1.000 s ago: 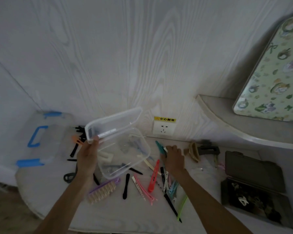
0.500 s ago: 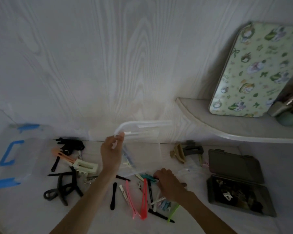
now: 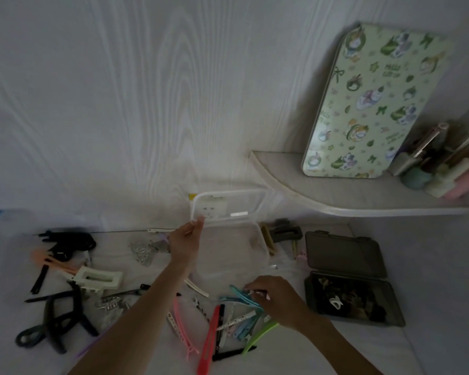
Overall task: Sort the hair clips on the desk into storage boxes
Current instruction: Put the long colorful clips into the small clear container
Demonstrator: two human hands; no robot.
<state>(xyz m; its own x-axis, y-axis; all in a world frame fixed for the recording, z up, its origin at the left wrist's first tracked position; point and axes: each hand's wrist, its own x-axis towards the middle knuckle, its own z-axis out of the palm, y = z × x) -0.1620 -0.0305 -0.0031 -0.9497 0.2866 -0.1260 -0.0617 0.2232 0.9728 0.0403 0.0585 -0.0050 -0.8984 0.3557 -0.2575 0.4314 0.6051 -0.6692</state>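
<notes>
— What does the room look like?

— Dim. A pale worktop (image 3: 295,353) runs up against a white wood-grain wall (image 3: 119,104). On the right a curved shelf (image 3: 349,204) carries a green patterned tin (image 3: 371,104) leaning on the wall, with a blurred cluster of small items beside it.

— How many storage boxes?

— Two in plain view. A clear plastic box (image 3: 233,255) sits mid-worktop with its lid up, and a dark grey box (image 3: 347,277) lies open at the right with small clips inside. A blue scrap at the far left edge I cannot identify.

— The hands?

— The left hand (image 3: 184,242) has its fingers pinched on the corner of the clear lid. The right hand (image 3: 276,301) is down in front of the clear box, fingers closed around a teal clip (image 3: 241,295) at the top of the pile.

— And the clips?

— A loose pile of long coloured clips (image 3: 222,323) lies just in front of the clear box: one red, one pink, one bright green, several blue or teal, some black and white; the overlap stops an exact count. To the left are one cream claw clip (image 3: 98,277), an orange clip (image 3: 52,262), two large dark clips (image 3: 57,320) crossed, and a black heap (image 3: 65,242). Behind the clear box are brown and grey claw clips (image 3: 282,234).
</notes>
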